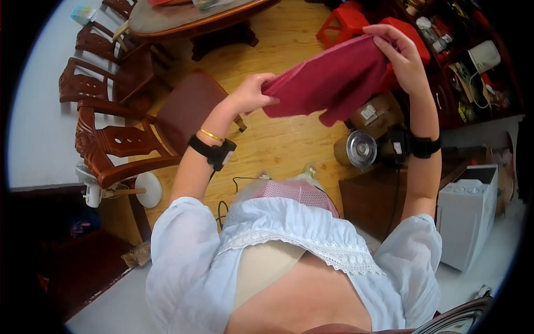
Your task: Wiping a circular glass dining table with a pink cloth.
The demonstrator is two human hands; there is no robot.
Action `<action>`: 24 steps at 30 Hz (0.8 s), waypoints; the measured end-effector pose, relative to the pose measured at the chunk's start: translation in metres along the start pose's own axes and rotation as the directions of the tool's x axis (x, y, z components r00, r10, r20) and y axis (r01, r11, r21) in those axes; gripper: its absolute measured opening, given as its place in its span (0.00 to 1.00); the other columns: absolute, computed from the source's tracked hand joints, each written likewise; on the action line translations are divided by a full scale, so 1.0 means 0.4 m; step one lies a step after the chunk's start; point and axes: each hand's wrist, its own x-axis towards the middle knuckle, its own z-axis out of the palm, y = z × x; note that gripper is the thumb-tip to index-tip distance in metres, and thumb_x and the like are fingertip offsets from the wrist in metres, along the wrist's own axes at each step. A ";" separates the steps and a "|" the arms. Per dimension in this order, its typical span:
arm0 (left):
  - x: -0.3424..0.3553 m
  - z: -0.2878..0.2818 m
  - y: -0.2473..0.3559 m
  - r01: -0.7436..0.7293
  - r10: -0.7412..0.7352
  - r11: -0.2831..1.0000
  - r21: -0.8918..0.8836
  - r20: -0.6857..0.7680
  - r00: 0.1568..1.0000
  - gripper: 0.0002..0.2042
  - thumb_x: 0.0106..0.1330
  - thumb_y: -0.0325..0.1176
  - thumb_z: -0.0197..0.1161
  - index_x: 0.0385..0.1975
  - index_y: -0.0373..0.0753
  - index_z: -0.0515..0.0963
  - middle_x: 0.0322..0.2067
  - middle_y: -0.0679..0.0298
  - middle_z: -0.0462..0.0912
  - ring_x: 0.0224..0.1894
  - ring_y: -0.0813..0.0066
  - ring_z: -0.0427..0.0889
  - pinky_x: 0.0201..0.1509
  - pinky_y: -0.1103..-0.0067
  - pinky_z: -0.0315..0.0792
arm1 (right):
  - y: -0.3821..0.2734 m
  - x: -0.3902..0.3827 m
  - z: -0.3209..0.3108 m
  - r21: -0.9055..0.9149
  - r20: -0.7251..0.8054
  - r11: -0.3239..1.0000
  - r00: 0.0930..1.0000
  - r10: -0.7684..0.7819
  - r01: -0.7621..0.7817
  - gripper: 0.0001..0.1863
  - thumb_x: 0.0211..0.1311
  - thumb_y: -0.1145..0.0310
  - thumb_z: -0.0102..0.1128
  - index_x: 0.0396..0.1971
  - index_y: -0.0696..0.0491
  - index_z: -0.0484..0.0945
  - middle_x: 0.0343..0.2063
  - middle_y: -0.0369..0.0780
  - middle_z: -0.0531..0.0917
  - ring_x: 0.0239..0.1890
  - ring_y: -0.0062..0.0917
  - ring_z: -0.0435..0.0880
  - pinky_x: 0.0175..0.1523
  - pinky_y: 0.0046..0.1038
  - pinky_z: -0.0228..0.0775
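Observation:
A dark red piece of cloth (pixel 328 78) hangs stretched between my two hands, out in front of me above the floor. My left hand (pixel 250 94) pinches its left end between thumb and fingers. Higher up, my right hand (pixel 401 53) grips the upper right corner, so the cloth slants upward to the right. Its lower edge hangs loose, with one flap drooping lower near the right side. Whether it is a garment or a plain cloth, I cannot tell. Both forearms are raised, each with a black strap at the wrist.
Wooden chairs (pixel 192 114) stand at the left near a round table (pixel 183 25). Red plastic stools (pixel 347 25), a cardboard box (pixel 378 114) and a round metal container (pixel 360 149) sit at the right. Cluttered shelves (pixel 450 55) and a white appliance (pixel 466 222) line the right side.

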 end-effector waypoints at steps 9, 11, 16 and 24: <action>0.055 -0.031 -0.037 -0.262 0.199 0.882 -0.392 -0.193 0.961 0.07 0.56 0.22 0.60 0.34 0.32 0.78 0.30 0.66 0.81 0.31 0.83 0.77 0.38 0.86 0.72 | -0.102 -0.003 -0.111 -0.120 -0.247 0.989 0.968 0.053 -0.084 0.09 0.59 0.77 0.51 0.40 0.58 0.74 0.32 0.32 0.77 0.35 0.14 0.73 0.43 0.16 0.63; 0.048 -0.054 -0.041 -0.297 0.203 0.895 -0.333 -0.288 0.936 0.07 0.56 0.23 0.61 0.34 0.33 0.79 0.30 0.65 0.81 0.32 0.83 0.77 0.38 0.86 0.72 | -0.078 -0.014 -0.094 -0.022 -0.282 0.995 0.956 0.087 -0.097 0.08 0.59 0.76 0.53 0.38 0.58 0.75 0.31 0.32 0.77 0.33 0.14 0.73 0.41 0.15 0.64; 0.047 -0.110 -0.020 -0.379 0.230 0.875 -0.301 -0.430 0.873 0.06 0.57 0.26 0.62 0.33 0.32 0.79 0.28 0.65 0.82 0.30 0.84 0.78 0.36 0.87 0.73 | 0.029 -0.079 -0.150 -0.160 -0.161 0.979 0.982 0.099 -0.125 0.10 0.62 0.71 0.52 0.42 0.56 0.73 0.33 0.30 0.77 0.36 0.10 0.74 0.44 0.13 0.63; 0.019 -0.169 0.061 -0.311 0.199 0.915 -0.259 -0.381 0.903 0.05 0.53 0.26 0.66 0.28 0.33 0.78 0.24 0.67 0.81 0.26 0.86 0.76 0.31 0.89 0.71 | 0.093 -0.150 -0.144 -0.204 0.004 0.944 0.964 0.266 -0.259 0.07 0.58 0.70 0.57 0.33 0.57 0.75 0.26 0.32 0.78 0.30 0.12 0.76 0.37 0.17 0.67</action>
